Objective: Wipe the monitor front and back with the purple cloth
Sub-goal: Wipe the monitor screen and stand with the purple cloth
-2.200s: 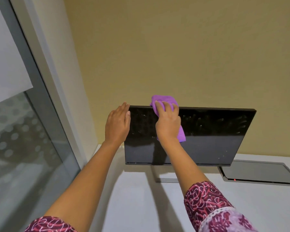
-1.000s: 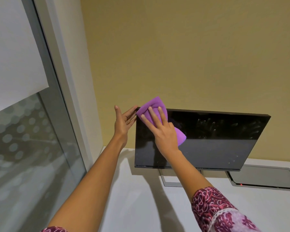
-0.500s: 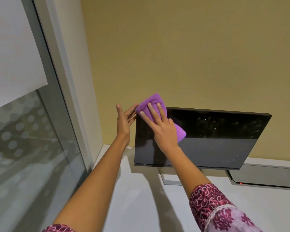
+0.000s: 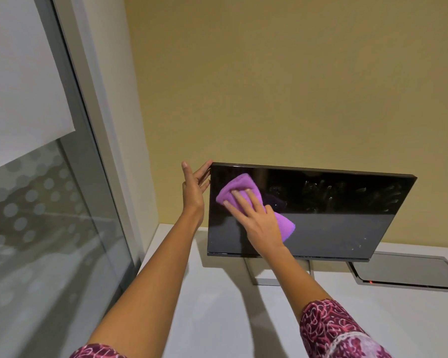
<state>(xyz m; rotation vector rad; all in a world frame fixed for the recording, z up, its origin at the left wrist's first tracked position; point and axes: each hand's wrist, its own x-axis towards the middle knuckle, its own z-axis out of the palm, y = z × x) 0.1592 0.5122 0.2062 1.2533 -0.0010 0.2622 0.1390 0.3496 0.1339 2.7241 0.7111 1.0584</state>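
We press cloth (image 4: 246,192) flat w/ straight R hand (image 4: 259,223) fingers on monitor (image 4: 347,215); L hand (image 4: 193,189), fingers straight, braces edge so screen won't tilt.

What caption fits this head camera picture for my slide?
Right hand presses the purple cloth on the monitor screen while the left hand touches its edge.

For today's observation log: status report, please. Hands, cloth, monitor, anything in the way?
Left hand open, steadying left edge of monitor. Right hand flat, pressing purple cloth on its upper left. Smears upper right; nothing blocking.
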